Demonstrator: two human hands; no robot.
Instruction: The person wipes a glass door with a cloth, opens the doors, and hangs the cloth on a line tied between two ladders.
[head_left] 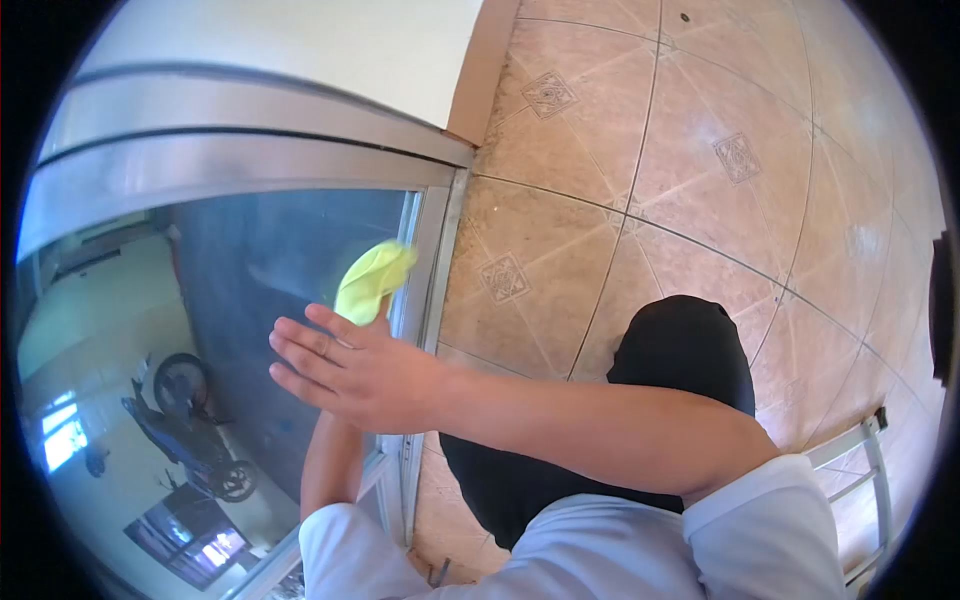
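My right hand (pixel 370 378) reaches across to the left with its back toward me and its fingers outstretched and slightly apart, in front of the glass pane (pixel 250 260). It covers most of my left hand (pixel 381 314), of which only a small part shows above it. A yellow-green cloth (pixel 372 284) sticks out there, held by my left hand near the pane's right edge and slightly blurred. How the left fingers lie on the cloth is hidden. Whether my right hand touches the glass is unclear.
A metal frame (pixel 432 250) surrounds the pane, which shows a motorcycle (pixel 190 440) and bright windows. A tiled floor (pixel 560 230) spreads to the right. My dark-clothed knee (pixel 685 345) is below centre, and a metal ladder-like frame (pixel 850 480) stands at lower right.
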